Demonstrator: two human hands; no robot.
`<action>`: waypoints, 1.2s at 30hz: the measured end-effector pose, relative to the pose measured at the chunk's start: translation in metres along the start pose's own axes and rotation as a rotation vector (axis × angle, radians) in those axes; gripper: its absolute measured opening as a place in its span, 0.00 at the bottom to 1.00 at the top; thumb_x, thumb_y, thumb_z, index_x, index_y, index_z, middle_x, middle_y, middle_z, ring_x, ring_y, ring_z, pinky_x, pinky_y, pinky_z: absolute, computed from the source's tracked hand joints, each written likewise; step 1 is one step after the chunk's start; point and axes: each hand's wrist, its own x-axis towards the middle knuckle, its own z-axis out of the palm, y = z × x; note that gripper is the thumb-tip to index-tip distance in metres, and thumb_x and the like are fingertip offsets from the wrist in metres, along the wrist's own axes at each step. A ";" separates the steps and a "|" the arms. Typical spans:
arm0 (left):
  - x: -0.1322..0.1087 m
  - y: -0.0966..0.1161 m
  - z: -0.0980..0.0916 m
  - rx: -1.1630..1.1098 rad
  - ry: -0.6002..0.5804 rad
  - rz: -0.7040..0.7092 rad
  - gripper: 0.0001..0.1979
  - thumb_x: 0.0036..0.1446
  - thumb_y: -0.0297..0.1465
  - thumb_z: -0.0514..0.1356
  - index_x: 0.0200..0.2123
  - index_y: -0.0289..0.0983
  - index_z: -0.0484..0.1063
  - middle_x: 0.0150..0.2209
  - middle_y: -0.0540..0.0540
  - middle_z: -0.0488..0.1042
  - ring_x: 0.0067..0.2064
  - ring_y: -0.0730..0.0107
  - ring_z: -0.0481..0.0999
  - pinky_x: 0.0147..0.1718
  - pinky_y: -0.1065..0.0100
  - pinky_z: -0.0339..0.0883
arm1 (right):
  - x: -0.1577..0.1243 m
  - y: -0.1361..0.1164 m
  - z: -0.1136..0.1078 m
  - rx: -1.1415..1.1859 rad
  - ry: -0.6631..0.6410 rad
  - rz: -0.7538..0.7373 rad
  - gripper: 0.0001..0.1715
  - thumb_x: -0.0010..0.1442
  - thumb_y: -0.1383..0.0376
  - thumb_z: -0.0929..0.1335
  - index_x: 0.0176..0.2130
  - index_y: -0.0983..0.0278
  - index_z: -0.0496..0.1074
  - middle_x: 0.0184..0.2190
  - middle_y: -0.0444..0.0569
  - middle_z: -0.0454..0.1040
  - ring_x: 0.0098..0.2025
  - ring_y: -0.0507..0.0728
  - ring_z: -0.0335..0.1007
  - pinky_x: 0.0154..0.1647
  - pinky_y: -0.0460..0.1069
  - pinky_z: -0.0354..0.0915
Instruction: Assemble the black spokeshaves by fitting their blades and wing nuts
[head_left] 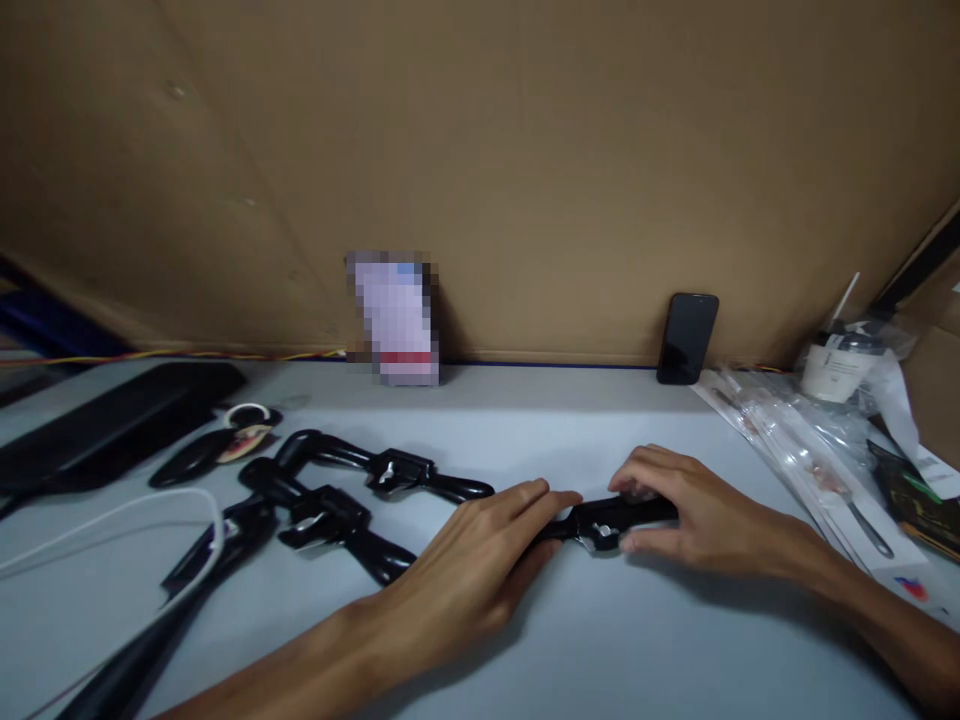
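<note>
A black spokeshave [600, 527] with silver metal at its middle lies between my hands, low over the table. My left hand [480, 555] rests over its left handle, fingers together and curled round it. Thumb and fingers of my right hand [694, 510] grip the right handle. To the left of my left hand are other black spokeshaves: one [401, 470] farther back and another [330, 520] nearer me. My left hand hides part of the nearer one's handle end.
A lit phone [397, 320], blurred, and a dark phone [688, 338] lean on the cardboard wall [540, 150]. Plastic-wrapped packets [810, 470] and a cup [832, 370] stand at the right. A black case [112, 425], a key ring [246, 418] and a white cable [214, 510] are at left.
</note>
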 end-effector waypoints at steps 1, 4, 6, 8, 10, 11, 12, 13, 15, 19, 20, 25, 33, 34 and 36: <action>0.000 0.000 0.000 0.014 -0.001 0.003 0.20 0.70 0.24 0.52 0.62 0.40 0.65 0.42 0.44 0.77 0.38 0.61 0.79 0.33 0.63 0.71 | -0.001 0.003 -0.003 -0.031 -0.029 -0.007 0.14 0.60 0.68 0.78 0.44 0.61 0.73 0.42 0.47 0.74 0.41 0.57 0.71 0.41 0.52 0.65; -0.001 0.002 0.000 0.042 -0.014 0.005 0.20 0.69 0.23 0.50 0.62 0.38 0.64 0.43 0.43 0.77 0.39 0.59 0.79 0.34 0.62 0.72 | -0.002 0.006 -0.004 -0.033 -0.074 -0.015 0.09 0.63 0.67 0.76 0.42 0.61 0.74 0.39 0.45 0.74 0.38 0.56 0.71 0.38 0.50 0.64; -0.001 0.003 -0.001 0.056 -0.032 0.007 0.19 0.70 0.25 0.50 0.62 0.37 0.64 0.44 0.43 0.78 0.40 0.58 0.80 0.35 0.60 0.73 | -0.002 0.005 0.000 -0.001 -0.073 -0.028 0.08 0.63 0.68 0.76 0.40 0.62 0.74 0.37 0.45 0.75 0.37 0.55 0.70 0.37 0.49 0.64; -0.002 0.004 -0.001 0.096 -0.051 0.016 0.18 0.72 0.32 0.54 0.62 0.37 0.65 0.43 0.42 0.78 0.40 0.56 0.81 0.35 0.60 0.73 | -0.003 0.002 0.004 0.009 -0.074 -0.060 0.06 0.64 0.69 0.75 0.39 0.62 0.74 0.37 0.45 0.75 0.36 0.55 0.70 0.37 0.49 0.65; -0.003 0.003 -0.001 0.147 -0.075 0.029 0.21 0.73 0.42 0.58 0.61 0.37 0.67 0.41 0.43 0.79 0.37 0.55 0.81 0.33 0.61 0.72 | -0.005 -0.002 0.008 -0.008 -0.073 -0.097 0.04 0.66 0.69 0.73 0.40 0.62 0.75 0.37 0.46 0.75 0.36 0.55 0.71 0.38 0.50 0.66; -0.004 0.002 -0.002 0.164 -0.092 0.037 0.23 0.72 0.46 0.58 0.60 0.37 0.69 0.39 0.43 0.80 0.36 0.56 0.81 0.32 0.62 0.71 | -0.005 -0.005 0.010 -0.025 -0.075 -0.114 0.03 0.67 0.68 0.73 0.41 0.62 0.75 0.37 0.46 0.75 0.37 0.55 0.71 0.39 0.50 0.67; -0.004 0.001 -0.002 0.172 -0.109 0.047 0.24 0.72 0.49 0.58 0.59 0.37 0.70 0.37 0.44 0.80 0.34 0.57 0.81 0.30 0.63 0.70 | -0.006 -0.007 0.013 -0.045 -0.075 -0.130 0.02 0.68 0.68 0.72 0.42 0.63 0.74 0.38 0.47 0.75 0.37 0.56 0.71 0.39 0.50 0.67; -0.004 0.001 -0.002 0.172 -0.122 0.059 0.25 0.72 0.50 0.57 0.59 0.37 0.71 0.35 0.45 0.80 0.32 0.59 0.80 0.29 0.64 0.68 | -0.008 -0.009 0.016 -0.067 -0.073 -0.145 0.02 0.69 0.67 0.72 0.42 0.63 0.74 0.38 0.48 0.75 0.37 0.56 0.71 0.39 0.51 0.68; -0.005 -0.001 -0.003 0.166 -0.135 0.091 0.27 0.72 0.51 0.55 0.61 0.36 0.72 0.33 0.46 0.80 0.30 0.62 0.79 0.27 0.66 0.66 | -0.010 -0.011 0.022 -0.090 -0.060 -0.181 0.03 0.71 0.65 0.70 0.43 0.64 0.74 0.38 0.50 0.75 0.37 0.56 0.70 0.39 0.52 0.68; -0.006 -0.001 -0.004 0.171 -0.130 0.126 0.28 0.74 0.50 0.53 0.63 0.35 0.69 0.32 0.48 0.79 0.27 0.64 0.77 0.26 0.66 0.62 | -0.014 -0.010 0.032 -0.056 0.002 -0.239 0.10 0.76 0.62 0.64 0.48 0.65 0.72 0.37 0.51 0.75 0.36 0.57 0.69 0.39 0.52 0.69; -0.006 -0.001 -0.004 0.171 -0.129 0.127 0.27 0.74 0.49 0.52 0.63 0.35 0.69 0.31 0.48 0.78 0.27 0.64 0.77 0.25 0.65 0.62 | -0.015 -0.009 0.034 -0.049 0.011 -0.251 0.12 0.77 0.61 0.63 0.49 0.66 0.72 0.37 0.51 0.74 0.36 0.57 0.69 0.38 0.52 0.69; -0.005 0.001 -0.005 0.132 -0.127 0.136 0.27 0.76 0.49 0.47 0.61 0.34 0.68 0.31 0.49 0.78 0.27 0.64 0.78 0.25 0.64 0.62 | -0.014 -0.008 0.036 -0.043 0.011 -0.290 0.18 0.79 0.60 0.58 0.48 0.68 0.71 0.35 0.52 0.73 0.35 0.58 0.69 0.36 0.52 0.69; -0.005 0.006 -0.003 0.134 -0.078 0.134 0.25 0.77 0.47 0.47 0.60 0.34 0.67 0.31 0.50 0.78 0.26 0.64 0.78 0.23 0.63 0.65 | -0.013 -0.008 0.034 0.031 -0.003 -0.266 0.14 0.78 0.62 0.59 0.49 0.65 0.71 0.34 0.51 0.73 0.35 0.57 0.69 0.35 0.50 0.69; -0.006 0.006 -0.003 0.133 -0.075 0.134 0.24 0.77 0.47 0.47 0.60 0.34 0.67 0.31 0.50 0.78 0.26 0.65 0.78 0.23 0.63 0.65 | -0.013 -0.008 0.034 0.037 -0.005 -0.260 0.14 0.78 0.63 0.59 0.49 0.65 0.71 0.34 0.51 0.73 0.34 0.57 0.69 0.35 0.50 0.69; -0.006 0.006 -0.003 0.126 -0.071 0.137 0.24 0.77 0.46 0.47 0.60 0.34 0.67 0.31 0.50 0.78 0.26 0.65 0.78 0.23 0.64 0.66 | -0.013 -0.009 0.034 0.034 -0.009 -0.258 0.14 0.78 0.63 0.59 0.48 0.65 0.72 0.34 0.50 0.73 0.34 0.57 0.69 0.35 0.50 0.68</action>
